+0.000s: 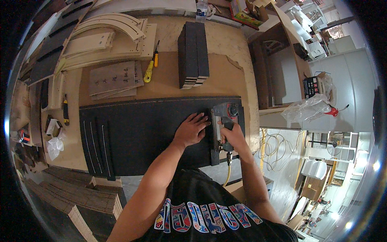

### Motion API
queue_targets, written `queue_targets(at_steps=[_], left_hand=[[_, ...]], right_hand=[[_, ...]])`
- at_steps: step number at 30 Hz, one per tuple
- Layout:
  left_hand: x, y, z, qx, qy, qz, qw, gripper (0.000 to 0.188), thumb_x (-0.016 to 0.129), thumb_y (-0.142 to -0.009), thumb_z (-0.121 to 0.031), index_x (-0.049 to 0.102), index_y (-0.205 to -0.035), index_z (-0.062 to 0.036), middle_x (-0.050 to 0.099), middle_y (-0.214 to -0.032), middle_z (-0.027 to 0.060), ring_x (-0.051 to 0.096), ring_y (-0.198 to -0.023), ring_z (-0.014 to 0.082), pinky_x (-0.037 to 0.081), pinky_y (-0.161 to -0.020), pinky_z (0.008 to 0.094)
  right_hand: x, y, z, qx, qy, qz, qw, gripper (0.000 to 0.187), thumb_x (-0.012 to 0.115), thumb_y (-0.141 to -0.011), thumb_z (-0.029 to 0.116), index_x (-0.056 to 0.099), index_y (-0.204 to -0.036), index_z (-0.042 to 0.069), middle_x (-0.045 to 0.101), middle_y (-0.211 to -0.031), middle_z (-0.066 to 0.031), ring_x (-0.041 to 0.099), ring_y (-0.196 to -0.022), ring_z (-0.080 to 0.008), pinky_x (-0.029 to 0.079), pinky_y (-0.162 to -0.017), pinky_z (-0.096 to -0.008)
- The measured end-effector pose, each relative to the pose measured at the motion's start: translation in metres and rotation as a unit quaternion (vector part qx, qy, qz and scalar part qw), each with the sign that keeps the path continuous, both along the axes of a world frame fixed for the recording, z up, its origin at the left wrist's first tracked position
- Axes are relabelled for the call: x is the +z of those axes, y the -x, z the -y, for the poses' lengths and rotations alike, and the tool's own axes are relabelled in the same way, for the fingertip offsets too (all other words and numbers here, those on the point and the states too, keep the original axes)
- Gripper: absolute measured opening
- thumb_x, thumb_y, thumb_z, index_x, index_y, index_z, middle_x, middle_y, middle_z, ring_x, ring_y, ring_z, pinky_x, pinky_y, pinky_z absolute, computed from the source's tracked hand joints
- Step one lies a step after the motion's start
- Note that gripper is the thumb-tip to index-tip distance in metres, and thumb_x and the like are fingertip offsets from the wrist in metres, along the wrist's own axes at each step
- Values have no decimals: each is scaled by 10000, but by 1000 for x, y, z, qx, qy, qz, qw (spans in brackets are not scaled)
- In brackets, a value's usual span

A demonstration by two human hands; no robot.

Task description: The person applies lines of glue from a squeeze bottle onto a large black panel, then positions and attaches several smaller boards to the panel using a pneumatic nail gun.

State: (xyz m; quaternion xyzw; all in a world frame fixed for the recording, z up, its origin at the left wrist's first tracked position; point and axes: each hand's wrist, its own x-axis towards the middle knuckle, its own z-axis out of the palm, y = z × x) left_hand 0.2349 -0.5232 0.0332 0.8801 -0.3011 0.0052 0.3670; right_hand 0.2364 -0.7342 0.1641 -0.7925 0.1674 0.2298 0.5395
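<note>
A large black panel [141, 125] lies across the workbench in front of me. My right hand [234, 138] is closed round the handle of a grey and black pneumatic nail gun [223, 111], whose air hose [228, 171] runs down from the handle's end. The gun rests over a narrow black strip [215, 157] near the panel's right end. Flat on the panel, fingers spread, my left hand [191, 130] has its fingertips up against the strip's left side. Narrow black strips with pale lines [105, 149] lie at the panel's left end.
Beyond the panel stands a stack of black boards [194, 52]. Yellow-handled screwdrivers [149, 72], brown sheets [115, 78] and curved pale wooden parts [109, 26] lie to its left. A brown cabinet [282, 68] stands at right, with coiled hose [278, 149] on the floor.
</note>
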Motion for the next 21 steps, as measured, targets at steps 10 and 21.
queue_targets(at_steps=[10,21], left_hand=[[-5,0,5,11,42,19,999,439,693,-934,-201,680,-1371,-159,631,-1499,103,491,-1484,302,341,-1267,503],[-5,-18,-66,439,80,61,893,411,785,-829,-156,685,-1223,-99,708,-1177,153,669,-1089,361,518,-960,492]], right_hand=[[-8,0,9,5,21,11,1000,179,658,-900,144,690,-901,-32,640,-641,-81,643,-540,-188,504,-520,-356],[42,72,50,-11,-16,6,1000,157,689,-855,88,638,-963,-14,656,-755,-60,640,-619,-162,517,-570,-348]])
